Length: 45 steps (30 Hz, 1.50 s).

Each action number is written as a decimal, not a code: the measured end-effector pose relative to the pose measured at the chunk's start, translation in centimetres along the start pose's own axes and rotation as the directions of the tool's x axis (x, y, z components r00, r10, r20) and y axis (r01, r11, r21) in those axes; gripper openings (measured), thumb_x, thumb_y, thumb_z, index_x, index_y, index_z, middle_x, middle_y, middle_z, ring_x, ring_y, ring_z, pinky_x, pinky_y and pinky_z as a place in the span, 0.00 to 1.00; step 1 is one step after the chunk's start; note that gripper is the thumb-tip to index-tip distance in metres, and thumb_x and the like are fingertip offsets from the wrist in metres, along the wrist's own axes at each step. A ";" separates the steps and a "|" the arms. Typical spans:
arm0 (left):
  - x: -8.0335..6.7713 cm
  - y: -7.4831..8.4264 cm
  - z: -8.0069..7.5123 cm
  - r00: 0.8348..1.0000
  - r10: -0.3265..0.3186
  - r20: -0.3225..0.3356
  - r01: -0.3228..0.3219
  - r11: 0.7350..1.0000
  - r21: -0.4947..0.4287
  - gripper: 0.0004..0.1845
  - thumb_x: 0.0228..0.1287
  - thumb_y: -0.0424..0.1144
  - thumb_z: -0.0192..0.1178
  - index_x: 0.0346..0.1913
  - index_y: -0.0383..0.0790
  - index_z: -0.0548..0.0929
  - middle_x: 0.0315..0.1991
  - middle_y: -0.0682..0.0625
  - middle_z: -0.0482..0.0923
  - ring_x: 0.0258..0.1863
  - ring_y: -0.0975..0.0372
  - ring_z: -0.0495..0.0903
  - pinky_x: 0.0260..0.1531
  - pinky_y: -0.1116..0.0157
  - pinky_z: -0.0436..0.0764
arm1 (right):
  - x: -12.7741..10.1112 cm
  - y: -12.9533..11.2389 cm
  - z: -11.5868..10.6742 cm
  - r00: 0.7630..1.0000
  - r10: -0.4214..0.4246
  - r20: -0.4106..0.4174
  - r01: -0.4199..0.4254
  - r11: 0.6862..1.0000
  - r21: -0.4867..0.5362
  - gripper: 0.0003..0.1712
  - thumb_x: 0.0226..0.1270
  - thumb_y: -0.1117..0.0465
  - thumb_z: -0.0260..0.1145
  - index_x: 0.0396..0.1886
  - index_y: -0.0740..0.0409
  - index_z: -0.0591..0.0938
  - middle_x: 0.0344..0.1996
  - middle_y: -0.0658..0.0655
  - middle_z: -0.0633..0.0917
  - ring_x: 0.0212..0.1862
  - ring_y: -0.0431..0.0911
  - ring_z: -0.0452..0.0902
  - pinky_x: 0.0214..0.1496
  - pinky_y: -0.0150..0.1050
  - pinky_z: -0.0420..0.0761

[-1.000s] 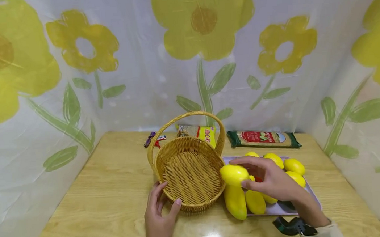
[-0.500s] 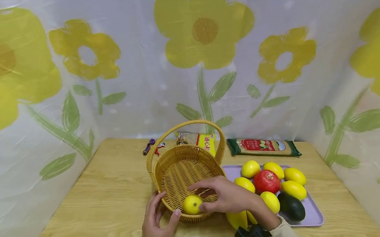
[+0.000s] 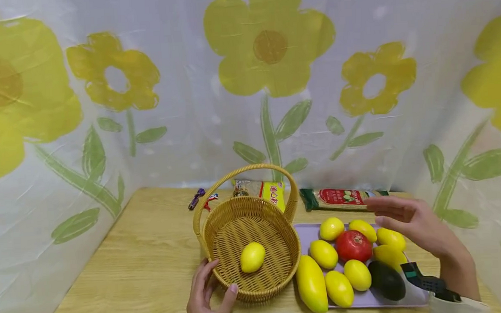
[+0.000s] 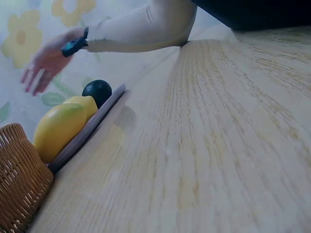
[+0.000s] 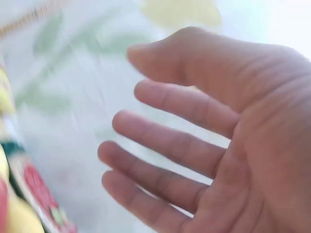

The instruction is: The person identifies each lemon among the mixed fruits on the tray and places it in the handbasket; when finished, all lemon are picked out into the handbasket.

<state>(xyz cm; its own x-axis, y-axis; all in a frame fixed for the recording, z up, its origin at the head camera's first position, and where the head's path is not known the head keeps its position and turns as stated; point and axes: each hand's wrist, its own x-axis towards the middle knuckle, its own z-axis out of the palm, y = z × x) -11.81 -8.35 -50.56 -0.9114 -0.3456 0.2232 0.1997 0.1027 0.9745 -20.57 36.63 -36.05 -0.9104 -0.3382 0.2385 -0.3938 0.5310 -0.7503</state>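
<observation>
A yellow lemon (image 3: pixel 253 257) lies in the round wicker basket (image 3: pixel 281 241), toward its front. My left hand (image 3: pixel 207 298) rests at the basket's front-left rim, thumb and fingers spread against the outside. The right hand (image 3: pixel 423 227) hovers over the back-right part of the lilac tray (image 3: pixel 405 300), its fingers loosely extended and holding nothing; the right wrist view shows them apart. On the tray are several lemons (image 3: pixel 324 254), a red pomegranate (image 3: pixel 353 246) and a dark green avocado (image 3: pixel 386 280). A long yellow mango (image 3: pixel 311 285) overlaps the tray's left edge, beside the basket.
Behind the basket lies a yellow-and-clear food packet (image 3: pixel 273 193), with small wrapped sweets (image 3: pixel 196 198) to its left. A long green-ended noodle packet (image 3: pixel 335 198) lies behind the tray. Flower-printed cloth walls (image 3: pixel 175 123) close the wooden table (image 3: pixel 144 249) on its back and sides.
My right hand carried a lemon from above the tray into the basket and let go of it. It then moved back right, over the tray. The left hand stayed at the basket.
</observation>
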 end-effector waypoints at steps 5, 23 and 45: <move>-0.2 0.2 -0.1 1.000 0.002 -0.011 -0.002 1.000 -0.009 0.32 0.65 0.28 0.77 0.71 0.37 0.80 0.81 0.34 0.64 0.77 0.41 0.70 0.66 0.82 0.77 | -1.9 4.2 -2.4 0.984 0.179 -0.023 -0.180 0.975 -0.130 0.26 0.82 0.58 0.70 0.73 0.61 0.82 0.62 0.44 0.89 0.55 0.26 0.84 0.51 0.26 0.87; -0.2 0.2 -0.1 1.000 -0.012 -0.003 0.012 1.000 0.020 0.32 0.66 0.28 0.76 0.71 0.37 0.80 0.79 0.35 0.64 0.75 0.41 0.72 0.63 0.82 0.79 | -2.7 10.8 -1.3 0.950 0.313 0.005 -0.303 0.923 -0.238 0.31 0.74 0.62 0.76 0.71 0.70 0.81 0.66 0.78 0.82 0.60 0.71 0.84 0.51 0.49 0.95; 0.0 0.1 0.0 1.000 -0.023 0.004 0.023 0.999 0.048 0.32 0.66 0.30 0.77 0.72 0.37 0.79 0.79 0.37 0.65 0.76 0.43 0.72 0.62 0.83 0.78 | 1.8 -2.3 3.3 0.952 -0.160 0.263 0.078 0.952 0.296 0.29 0.79 0.75 0.64 0.76 0.62 0.76 0.67 0.59 0.85 0.59 0.51 0.88 0.62 0.40 0.91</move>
<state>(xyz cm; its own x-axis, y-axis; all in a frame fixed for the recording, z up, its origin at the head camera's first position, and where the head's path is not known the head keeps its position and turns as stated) -11.81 -8.31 -50.47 -0.9172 -0.3442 0.2008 0.1617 0.1391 0.9770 -20.85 32.26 -35.89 -0.7699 -0.6108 0.1851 -0.4085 0.2488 -0.8782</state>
